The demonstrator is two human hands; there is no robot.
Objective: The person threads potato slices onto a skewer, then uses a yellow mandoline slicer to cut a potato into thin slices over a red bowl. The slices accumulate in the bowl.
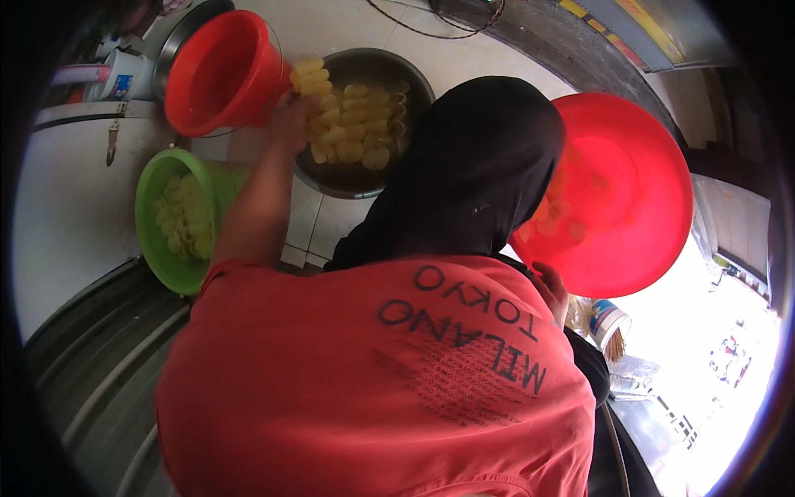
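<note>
My left hand (293, 118) is at the left rim of a dark metal basin (413, 68), its fingers closed on a row of yellow food pieces (310, 77). More rounded yellow slices (363, 127), some in rows, lie in the basin; what food they are I cannot tell. My right hand (553, 289) is beside the lower left rim of a large red plastic basin (658, 248), partly hidden by my red shirt; whether it holds anything is not visible. A few pale slices (577, 232) lie in the red basin. A green plastic bucket (146, 242) holds more yellow slices (186, 217).
A red bucket (211, 81) with a wire handle leans beside another metal basin (163, 65). White tubs stand at the upper left and by my right side, the latter tub (612, 326) holding thin sticks (615, 346). A cable (428, 32) lies on the tiled floor.
</note>
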